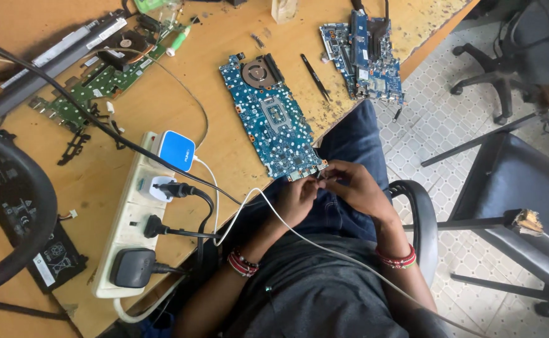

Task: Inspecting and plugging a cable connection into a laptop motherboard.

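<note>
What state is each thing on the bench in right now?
Blue circuit board: flat, near end overhanging the edge.
Left hand: fingertips at board's near end.
Right hand: fingertips pinched there too.
Power strip: several plugs inserted.
Tweezers: lying unused.
Second blue board: untouched.

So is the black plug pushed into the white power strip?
In: the black plug sits seated in a socket of the white power strip.

Even, bright daylight — soft shadows, faint glare on the pale floor tiles [440, 134], slight wide-angle bending at edges.
</note>
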